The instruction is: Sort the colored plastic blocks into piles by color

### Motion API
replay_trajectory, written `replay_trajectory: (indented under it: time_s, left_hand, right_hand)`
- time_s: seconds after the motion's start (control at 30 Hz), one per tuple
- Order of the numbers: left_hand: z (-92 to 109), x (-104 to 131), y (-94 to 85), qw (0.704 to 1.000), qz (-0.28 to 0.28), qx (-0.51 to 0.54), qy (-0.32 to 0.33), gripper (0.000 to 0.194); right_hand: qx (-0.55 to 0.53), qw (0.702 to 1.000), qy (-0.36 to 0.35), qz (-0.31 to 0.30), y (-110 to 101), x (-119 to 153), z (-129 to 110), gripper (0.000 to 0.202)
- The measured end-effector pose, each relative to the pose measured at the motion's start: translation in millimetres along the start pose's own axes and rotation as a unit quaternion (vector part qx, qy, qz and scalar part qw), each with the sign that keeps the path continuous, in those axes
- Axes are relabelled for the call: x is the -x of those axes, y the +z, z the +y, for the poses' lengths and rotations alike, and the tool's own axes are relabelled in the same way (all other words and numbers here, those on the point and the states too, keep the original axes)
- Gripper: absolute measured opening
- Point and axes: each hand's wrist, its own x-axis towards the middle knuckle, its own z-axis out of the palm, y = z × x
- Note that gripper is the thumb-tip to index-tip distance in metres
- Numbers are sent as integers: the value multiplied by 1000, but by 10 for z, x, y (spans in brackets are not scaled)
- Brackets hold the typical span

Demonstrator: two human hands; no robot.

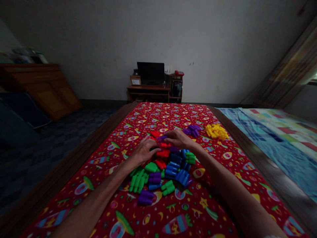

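Note:
On a red patterned cloth (173,228) lies a mixed pile of plastic pieces: red (160,164), green (138,183), blue (183,177) and purple (145,197). My left hand (146,150) rests at the upper left of the pile, fingers curved and slightly apart beside the red pieces. My right hand (177,138) reaches over the top of the pile, its fingertips closed on a purple piece (162,139). Beyond my right hand sits a small purple group (193,131), with a heap of yellow pieces (216,132) to its right.
A patterned bed (279,142) adjoins the table's dark wooden edge (237,142) on the right. Against the far wall stands a desk (148,87) with a monitor (151,72). A wooden cabinet (47,89) is at the left.

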Motion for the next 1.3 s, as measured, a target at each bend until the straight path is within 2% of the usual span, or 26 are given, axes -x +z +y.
replay_trajectory:
  time_s: [0.07, 0.13, 0.23, 0.3, 0.4, 0.5, 0.6, 0.7, 0.77, 0.8, 0.87, 0.93, 1.0, 1.03, 1.1, 1.2, 1.3]
  left_hand:
    - [-17, -1, -2, 1000, -10, 0, 8, 18]
    - [1, -1, -27, 1000, -13, -13, 12, 18]
    - [87, 18, -107, 997, -49, -43, 41, 18]
    - [169, 48, -176, 993, -70, -65, 68, 19]
    - [282, 98, -261, 987, -87, -93, 100, 26]
    - [333, 105, -293, 982, -80, -122, 120, 22]
    - [309, 65, -286, 983, -29, -148, 109, 16]
    - [244, 20, -261, 985, 54, -148, 67, 19]
    - [206, 4, -232, 986, 92, -134, 29, 23]
    - [195, 0, -216, 987, 97, -126, 6, 24]
    - [195, -1, -184, 990, 84, -106, -37, 26]
    - [225, 3, -166, 993, 58, -79, -69, 29]
    - [271, 6, -165, 994, 35, -48, -88, 31]
    - [295, 6, -171, 994, 25, -35, -96, 31]
    - [335, 3, -183, 993, 14, -19, -116, 30]
    - [370, -11, -186, 990, 18, -13, -140, 27]
    - [397, -29, -177, 988, 19, -7, -152, 27]
  right_hand:
    - [22, 999, 25, 40, -95, 22, 62, 24]
    - [83, 986, 78, 122, -210, 68, 191, 24]
    - [200, 925, 187, 264, -364, 188, 485, 27]
    - [247, 884, 251, 308, -421, 285, 688, 30]
    - [279, 859, 310, 295, -439, 401, 889, 32]
    - [291, 865, 341, 227, -443, 453, 924, 33]
    - [281, 878, 353, 163, -510, 465, 866, 36]
    - [284, 872, 358, 175, -611, 444, 774, 36]
    - [275, 879, 336, 199, -640, 394, 669, 35]
    - [255, 893, 309, 204, -628, 355, 593, 36]
    - [176, 940, 219, 191, -545, 260, 389, 42]
    - [61, 985, 90, 136, -401, 166, 144, 43]
    - [-20, 997, -23, 65, -254, 102, -78, 41]
    - [-34, 997, -57, 37, -199, 87, -161, 40]
    - [-30, 996, -83, 2, -147, 84, -251, 39]
    - [-30, 994, -95, -32, -172, 108, -234, 31]
    - [9, 996, -89, -20, -190, 111, -167, 27]
